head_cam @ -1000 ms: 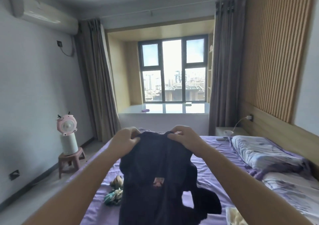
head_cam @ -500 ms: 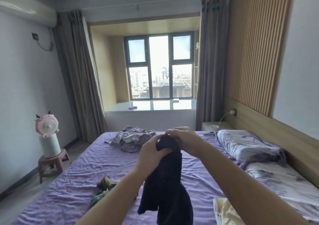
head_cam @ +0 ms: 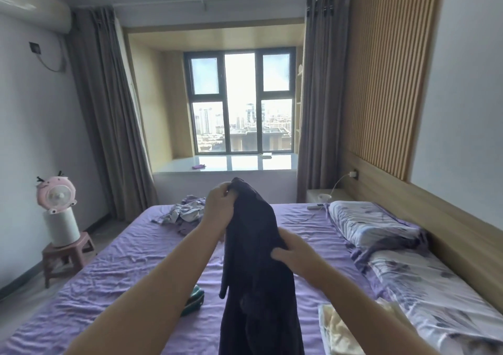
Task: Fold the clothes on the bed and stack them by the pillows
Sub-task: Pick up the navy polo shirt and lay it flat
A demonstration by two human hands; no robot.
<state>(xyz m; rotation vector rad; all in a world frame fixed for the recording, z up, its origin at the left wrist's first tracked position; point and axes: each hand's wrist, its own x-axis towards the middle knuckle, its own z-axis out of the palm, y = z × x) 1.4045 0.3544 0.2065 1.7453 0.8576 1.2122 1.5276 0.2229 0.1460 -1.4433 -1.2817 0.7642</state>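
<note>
A dark navy garment point(head_cam: 255, 267) hangs lengthwise over the purple bed point(head_cam: 122, 273), doubled along its length. My left hand point(head_cam: 220, 207) pinches its top end, held up at the middle of the view. Lower and to the right, my right hand point(head_cam: 296, 254) grips the garment's right edge partway down. Two floral pillows lie along the headboard: the far pillow point(head_cam: 367, 224) and the near pillow point(head_cam: 430, 294). A folded pale yellow cloth point(head_cam: 343, 327) lies beside the near pillow.
A crumpled grey-and-purple clothes heap point(head_cam: 185, 213) sits at the bed's far end. A small green-and-tan garment point(head_cam: 194, 300) lies partly behind my left forearm. A pink fan on a stool point(head_cam: 58, 218) stands left of the bed. A bedside table point(head_cam: 324, 195) stands by the headboard.
The garment went from spread between both hands to doubled lengthwise. My right hand let go of the top and slid down to the garment's side; my left hand keeps the top.
</note>
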